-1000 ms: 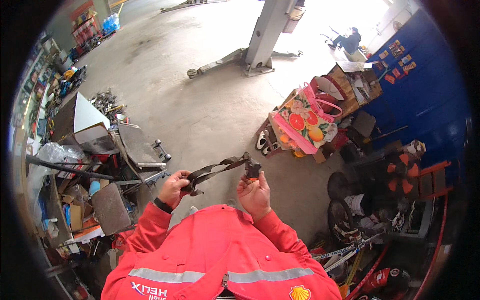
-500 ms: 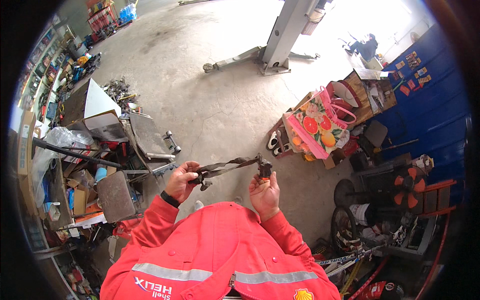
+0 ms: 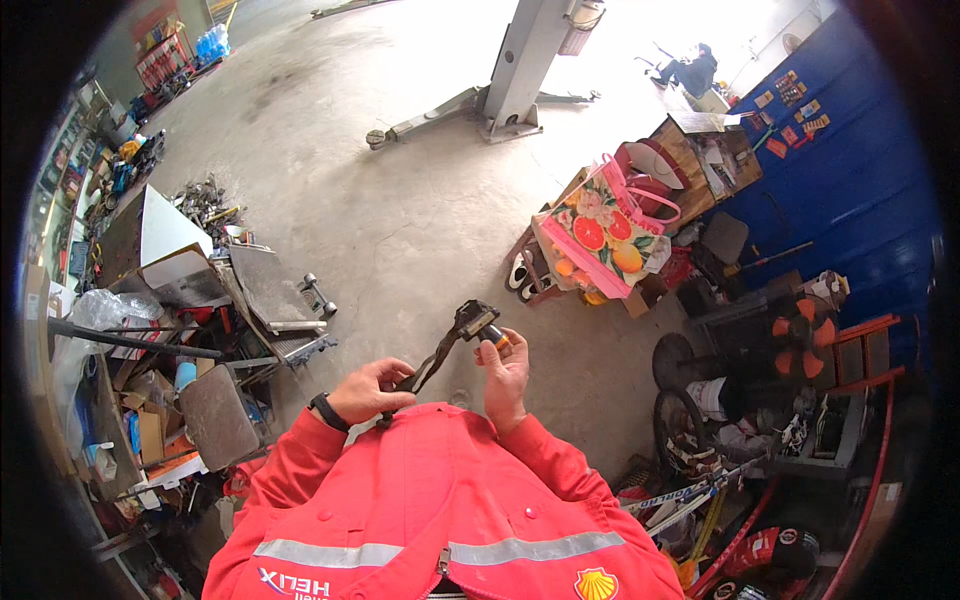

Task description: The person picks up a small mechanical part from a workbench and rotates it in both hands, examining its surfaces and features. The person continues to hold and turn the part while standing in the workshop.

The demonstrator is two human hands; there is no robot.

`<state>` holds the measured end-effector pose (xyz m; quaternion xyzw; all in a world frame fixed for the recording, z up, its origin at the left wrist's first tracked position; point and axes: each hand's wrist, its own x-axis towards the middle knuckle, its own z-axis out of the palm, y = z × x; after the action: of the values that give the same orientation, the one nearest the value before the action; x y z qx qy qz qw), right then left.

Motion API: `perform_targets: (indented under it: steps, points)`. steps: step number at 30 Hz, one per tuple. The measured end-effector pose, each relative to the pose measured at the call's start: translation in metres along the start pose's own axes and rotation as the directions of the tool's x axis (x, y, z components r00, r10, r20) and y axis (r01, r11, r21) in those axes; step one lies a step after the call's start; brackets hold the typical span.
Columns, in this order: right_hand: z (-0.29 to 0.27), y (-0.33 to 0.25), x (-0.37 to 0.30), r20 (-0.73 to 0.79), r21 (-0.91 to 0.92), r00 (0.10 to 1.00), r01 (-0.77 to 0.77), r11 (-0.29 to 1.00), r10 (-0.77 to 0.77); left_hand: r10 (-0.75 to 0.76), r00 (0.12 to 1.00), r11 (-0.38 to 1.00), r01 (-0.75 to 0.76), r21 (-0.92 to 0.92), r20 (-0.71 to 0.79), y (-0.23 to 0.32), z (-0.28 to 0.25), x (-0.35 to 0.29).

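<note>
In front of my red jacket I hold what looks like a headlamp [image 3: 476, 318], a small black body with an orange-amber part and a dark fabric strap. My right hand [image 3: 506, 380] pinches the amber part between thumb and fingers, and the black body tilts up to its left. My left hand [image 3: 364, 393], with a black band on the wrist, is closed around the strap [image 3: 431, 365]. Between the two hands the strap runs slanting, bunched near my left fingers. A strap end by my left hand is partly hidden against the jacket.
Cluttered shelves [image 3: 60, 220], a white box [image 3: 172, 226] and a worn chair seat [image 3: 218, 402] crowd the left. At right stand a fruit-print bag [image 3: 600, 235], an orange-bladed fan [image 3: 803, 338] and a wheel [image 3: 682, 432]. A grey lift post [image 3: 525, 70] rises ahead; a person [image 3: 690, 75] sits far off.
My hands have come closer together, and the strap between them now slants instead of running nearly level. The headlamp body has turned in my right hand. The whole view has shifted a little.
</note>
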<state>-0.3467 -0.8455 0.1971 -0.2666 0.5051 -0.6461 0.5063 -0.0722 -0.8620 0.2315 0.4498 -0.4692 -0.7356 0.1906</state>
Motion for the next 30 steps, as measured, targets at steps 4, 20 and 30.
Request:
perform_targets:
  steps: [4, 20, 30]
  points:
    - [0.006, 0.001, -0.003, 0.07, -0.242, 0.978, 0.206, 0.948, -0.195, 0.049, 0.984, 0.955, -0.096, 0.282, 0.17, 0.021, 0.005, 0.0]
    - [0.007, -0.04, -0.012, 0.744, -0.481, 0.665, 0.453, 0.751, 0.075, 0.394, 0.909, 0.784, -0.408, 0.467, 0.133, 0.094, -0.012, 0.027]
    - [-0.009, -0.024, -0.01, 0.658, 0.335, 0.728, -0.511, 0.792, 0.191, 0.349, 0.935, 0.913, -0.325, -0.249, 0.059, 0.028, -0.002, 0.063]
